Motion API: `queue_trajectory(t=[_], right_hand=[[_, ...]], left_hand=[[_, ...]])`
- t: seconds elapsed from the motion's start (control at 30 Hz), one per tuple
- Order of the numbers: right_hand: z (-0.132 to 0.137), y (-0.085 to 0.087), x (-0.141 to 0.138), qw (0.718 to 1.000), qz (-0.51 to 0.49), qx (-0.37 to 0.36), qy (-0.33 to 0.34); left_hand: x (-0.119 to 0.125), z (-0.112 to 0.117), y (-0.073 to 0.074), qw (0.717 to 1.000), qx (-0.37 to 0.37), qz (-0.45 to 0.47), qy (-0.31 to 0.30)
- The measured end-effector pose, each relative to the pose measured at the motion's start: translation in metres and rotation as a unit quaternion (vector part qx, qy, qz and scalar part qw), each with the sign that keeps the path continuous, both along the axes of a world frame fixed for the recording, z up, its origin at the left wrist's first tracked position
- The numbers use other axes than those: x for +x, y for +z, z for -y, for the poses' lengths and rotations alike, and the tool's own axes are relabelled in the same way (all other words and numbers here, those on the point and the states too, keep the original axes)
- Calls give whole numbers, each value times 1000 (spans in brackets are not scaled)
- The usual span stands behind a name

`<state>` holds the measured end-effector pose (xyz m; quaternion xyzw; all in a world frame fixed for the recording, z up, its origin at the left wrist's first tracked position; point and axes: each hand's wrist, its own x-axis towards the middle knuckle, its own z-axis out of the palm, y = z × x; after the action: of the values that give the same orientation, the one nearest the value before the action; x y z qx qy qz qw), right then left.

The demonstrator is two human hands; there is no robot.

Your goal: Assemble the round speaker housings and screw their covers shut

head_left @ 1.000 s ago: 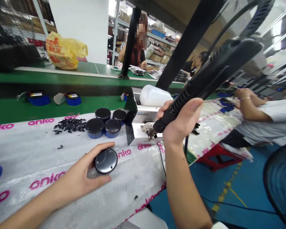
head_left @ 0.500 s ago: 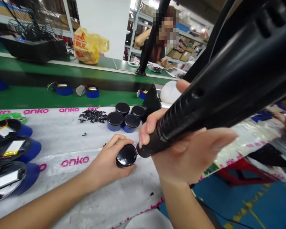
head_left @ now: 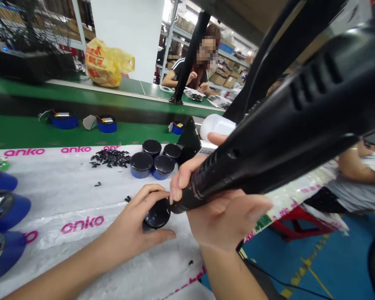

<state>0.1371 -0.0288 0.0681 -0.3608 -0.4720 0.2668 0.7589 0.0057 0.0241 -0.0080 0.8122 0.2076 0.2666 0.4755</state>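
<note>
My left hand [head_left: 139,221] is closed round a small round case with a glossy black lid [head_left: 158,214], held just above or on the white sheeting. My right hand [head_left: 218,208] grips the lower end of a long black electric screwdriver [head_left: 253,137] with vent slots. Its nose meets the edge of the lid, beside my left fingertips; the tip itself is hidden. Behind them stand several blue cases with black lids [head_left: 141,163], grouped together. A pile of small black parts [head_left: 111,157] lies to their left.
Open blue cases [head_left: 9,208] with batteries line the left side. More sit on the green surface [head_left: 137,125] behind. A black upright plate [head_left: 190,139] and white bottle [head_left: 217,127] stand beyond my hands. One person [head_left: 203,62] sits opposite; another person's arm [head_left: 359,164] is at right.
The view has shifted a little, so most things appear further left. Both hands keep their hold, and the screwdriver stays against the lid's edge. The person opposite has lowered a raised arm.
</note>
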Motion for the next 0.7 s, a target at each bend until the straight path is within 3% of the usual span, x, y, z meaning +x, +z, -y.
queue_trajectory(t=[0.17,0.37,0.47,0.7], right_hand=[[0,19,-5,996,-79,25,-19],[5,4,0,990,-103,32,90],[5,-1,0,989,-108,37,98],[7,3,-2,993,-97,3,64]], left_hand=[[-1,-2,-4,997,-6,64,32],[1,-8,1,976,170,125,47],[4,-8,11,960,231,142,71],[10,-2,22,966,213,109,98]])
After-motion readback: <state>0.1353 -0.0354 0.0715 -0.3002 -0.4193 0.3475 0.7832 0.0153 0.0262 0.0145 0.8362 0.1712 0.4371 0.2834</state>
